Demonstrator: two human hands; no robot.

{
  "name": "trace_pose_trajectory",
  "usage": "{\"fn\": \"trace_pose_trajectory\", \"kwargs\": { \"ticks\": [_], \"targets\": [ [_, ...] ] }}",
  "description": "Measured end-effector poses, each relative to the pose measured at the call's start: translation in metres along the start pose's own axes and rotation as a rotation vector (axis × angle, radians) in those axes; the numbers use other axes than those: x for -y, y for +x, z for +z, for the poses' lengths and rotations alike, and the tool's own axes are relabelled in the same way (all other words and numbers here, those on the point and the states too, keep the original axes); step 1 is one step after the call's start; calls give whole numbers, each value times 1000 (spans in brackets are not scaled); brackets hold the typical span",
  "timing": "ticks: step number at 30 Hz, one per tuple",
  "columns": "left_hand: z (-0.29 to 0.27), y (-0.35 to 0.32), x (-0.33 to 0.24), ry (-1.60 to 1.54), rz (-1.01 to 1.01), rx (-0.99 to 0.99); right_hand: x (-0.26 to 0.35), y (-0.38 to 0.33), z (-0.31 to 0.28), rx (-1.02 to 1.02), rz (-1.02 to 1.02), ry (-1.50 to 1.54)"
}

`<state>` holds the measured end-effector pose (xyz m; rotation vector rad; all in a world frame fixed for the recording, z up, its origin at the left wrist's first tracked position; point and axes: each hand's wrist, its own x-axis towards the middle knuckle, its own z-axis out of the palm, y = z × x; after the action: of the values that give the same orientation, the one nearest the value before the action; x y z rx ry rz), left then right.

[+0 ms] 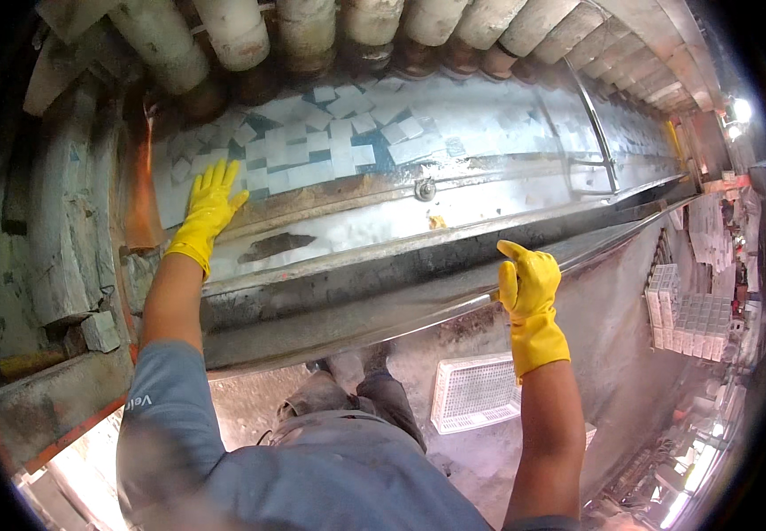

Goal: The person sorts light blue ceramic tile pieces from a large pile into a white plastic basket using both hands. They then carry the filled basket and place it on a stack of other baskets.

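**Gloved hands at the edge of a long metal trough**

Hands in yellow rubber gloves work along a long steel trough point(454, 199) that runs from the left of the scene away to the far right. The left hand point(208, 210) reaches over the near rim with its fingers spread wide and flat, holding nothing, its fingertips just beside the white square blocks point(312, 146) that lie packed in rows inside the trough. The right hand point(527, 285) sits further right, resting against the dark near rim point(356, 283) of the trough, thumb raised and fingers curled loosely; whether it grips the rim cannot be told. A round bolt head point(425, 188) shows on the inner wall between the two hands. Above the far side, a row of thick, worn rollers point(308, 31) arches over the blocks. Below the rim, on the floor near the person's feet, lies a white perforated plastic crate point(476, 392), and stacks of white trays point(688, 310) stand at the right. The person wears a blue-grey shirt point(312, 478).
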<state>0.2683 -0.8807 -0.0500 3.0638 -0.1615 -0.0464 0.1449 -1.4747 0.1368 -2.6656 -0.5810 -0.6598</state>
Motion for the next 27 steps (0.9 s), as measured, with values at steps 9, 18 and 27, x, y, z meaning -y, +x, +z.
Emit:
{"fn": "trace_pose_trajectory", "kwargs": {
  "ticks": [9,18,27],
  "targets": [
    [12,10,-43,21,0,29,6,3,4,-15,-6,-11],
    [24,5,-47,60,47,162,2,-1,7,-30,73,-50],
    [-101,-5,-164,-299,292,345,-3,-7,9,-85,91,-45]
  ]
}}
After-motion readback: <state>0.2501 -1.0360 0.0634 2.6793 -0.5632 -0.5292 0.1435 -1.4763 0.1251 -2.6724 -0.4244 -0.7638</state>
